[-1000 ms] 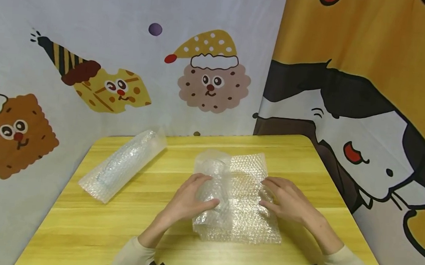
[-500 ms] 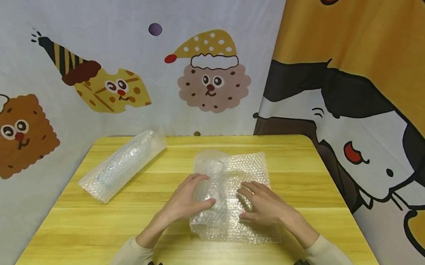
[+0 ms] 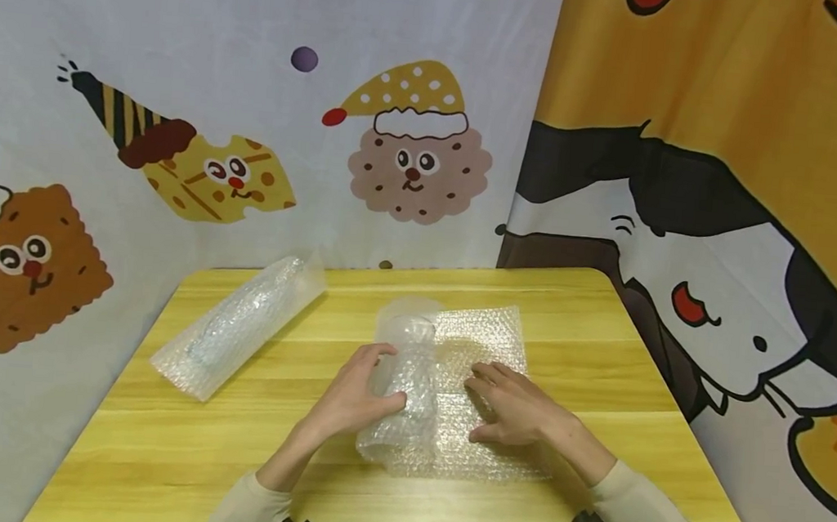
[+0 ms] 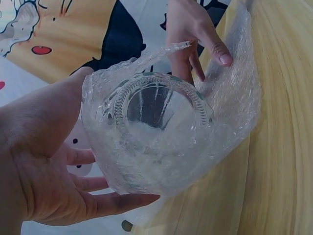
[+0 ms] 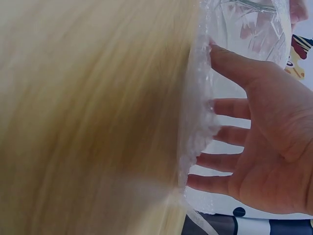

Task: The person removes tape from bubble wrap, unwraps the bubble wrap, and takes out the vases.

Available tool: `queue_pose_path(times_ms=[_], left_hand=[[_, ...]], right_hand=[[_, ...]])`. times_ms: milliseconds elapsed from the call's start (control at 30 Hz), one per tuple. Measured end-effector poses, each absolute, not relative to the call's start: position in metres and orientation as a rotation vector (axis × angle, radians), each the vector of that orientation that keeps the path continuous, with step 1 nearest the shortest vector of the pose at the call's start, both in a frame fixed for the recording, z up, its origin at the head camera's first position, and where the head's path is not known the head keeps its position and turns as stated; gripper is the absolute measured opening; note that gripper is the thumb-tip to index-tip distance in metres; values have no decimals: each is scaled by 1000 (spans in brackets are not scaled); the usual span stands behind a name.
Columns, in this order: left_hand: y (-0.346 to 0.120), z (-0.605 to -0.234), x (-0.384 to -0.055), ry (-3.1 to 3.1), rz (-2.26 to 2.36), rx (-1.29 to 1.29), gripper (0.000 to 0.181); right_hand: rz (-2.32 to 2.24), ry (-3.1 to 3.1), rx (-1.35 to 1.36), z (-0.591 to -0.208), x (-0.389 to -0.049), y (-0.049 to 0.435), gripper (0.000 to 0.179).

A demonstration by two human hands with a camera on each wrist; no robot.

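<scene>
A clear drinking glass point(image 4: 159, 110) with a round, ribbed end lies on its side, rolled in bubble wrap point(image 3: 483, 332) whose flat part spreads to the right. Around the left side of the wrapped roll my left hand point(image 3: 348, 399) is curved, thumb and fingers holding it. My right hand point(image 3: 521, 404) rests with spread, nearly straight fingers on the flat sheet to the right of the glass. In the right wrist view its fingertips point(image 5: 210, 183) touch the bubble wrap. Wrap layers blur the glass's outline in the head view.
A second bubble-wrapped bundle point(image 3: 240, 325) lies slanted at the table's back left. The wooden table point(image 3: 152, 453) has rounded back corners. Printed cartoon curtains point(image 3: 246, 18) hang behind it and on the right.
My right hand has moved left over the flat sheet. My left hand and the wrapped glass have shifted slightly left. The second bundle stays put.
</scene>
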State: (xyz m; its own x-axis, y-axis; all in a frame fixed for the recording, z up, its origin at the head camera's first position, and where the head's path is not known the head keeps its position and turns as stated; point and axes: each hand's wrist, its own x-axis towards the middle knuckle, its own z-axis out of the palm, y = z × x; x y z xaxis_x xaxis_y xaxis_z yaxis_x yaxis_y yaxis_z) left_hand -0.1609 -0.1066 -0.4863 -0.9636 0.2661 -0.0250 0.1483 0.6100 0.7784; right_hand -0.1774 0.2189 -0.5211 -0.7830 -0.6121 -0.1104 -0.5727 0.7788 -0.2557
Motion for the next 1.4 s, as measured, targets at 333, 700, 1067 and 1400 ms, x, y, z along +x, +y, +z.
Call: queue_pose_path(times_ms=[333,700,1067,1400], left_hand=[[-113,-493,-161,2676,1322,377,77],[-122,-498,-163,2638,1354,335,82],[-144,-510,-165,2524,1484,377,77],[-167,-525,-166,2378,1602,439,65]], right_hand=[[-321,2796,-936,-522,-179,219,93],[-338,2790,-931,-523,-181,220,93],[-347,2794,-933,-525,-181,220,91],[-340,2795,-945,-523,-182,219,90]])
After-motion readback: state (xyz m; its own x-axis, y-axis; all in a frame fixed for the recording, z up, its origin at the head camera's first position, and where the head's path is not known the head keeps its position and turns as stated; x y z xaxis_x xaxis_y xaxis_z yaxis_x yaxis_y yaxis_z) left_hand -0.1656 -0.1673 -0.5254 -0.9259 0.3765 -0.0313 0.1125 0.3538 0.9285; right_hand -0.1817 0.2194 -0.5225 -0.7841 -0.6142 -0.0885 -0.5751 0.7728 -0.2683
